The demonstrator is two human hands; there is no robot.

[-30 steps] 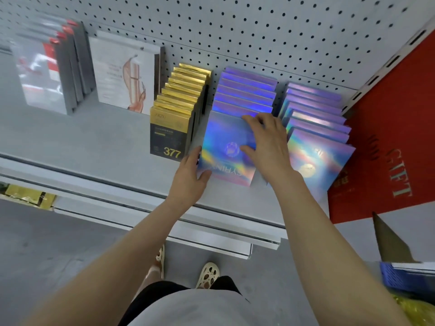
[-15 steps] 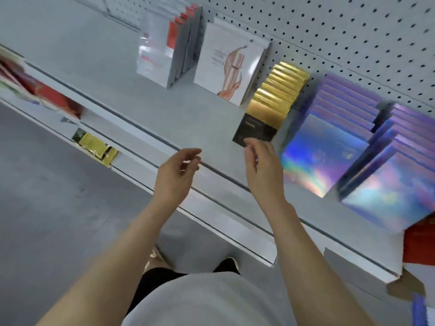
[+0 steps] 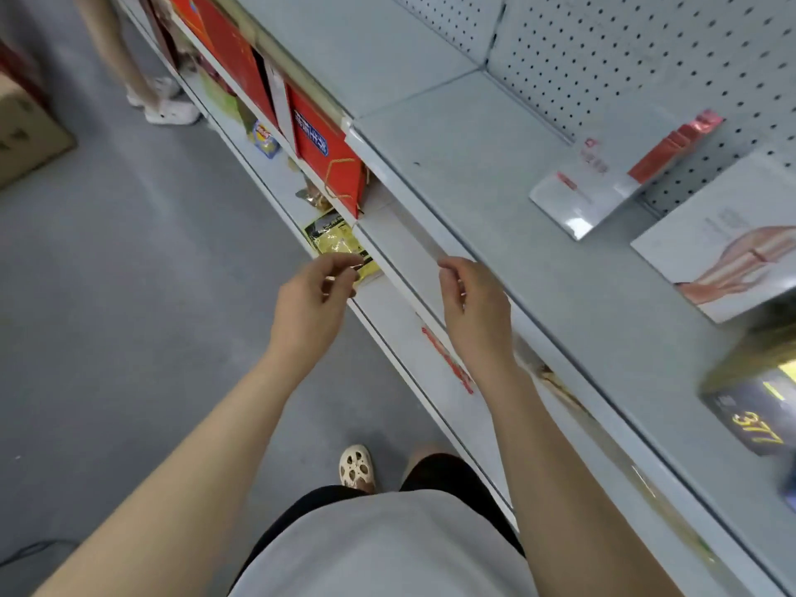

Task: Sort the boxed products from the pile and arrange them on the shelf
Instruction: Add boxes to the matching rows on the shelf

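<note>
The black box (image 3: 751, 413) at the right edge of the shelf (image 3: 495, 174) reads "377" in gold; its gold top is blurred. Beside it a white box (image 3: 728, 247) shows a pinkish figure, its small print too soft to read. Further back, one white box with red print (image 3: 579, 196) lies tilted, with what may be a row of red-edged boxes (image 3: 674, 144) behind it against the pegboard. On the lower shelf stands one red box (image 3: 325, 157) with a blue label of unreadable characters, and a yellow packet (image 3: 334, 243) lies on the shelf below.

Both hands hang in the air before the shelf edge, gripping nothing. The left hand (image 3: 312, 303) has fingers loosely curled, thumb near the fingertips, just over the yellow packet. The right hand (image 3: 476, 312) is likewise relaxed and empty, fingers bent, near the shelf's front rail.
</note>
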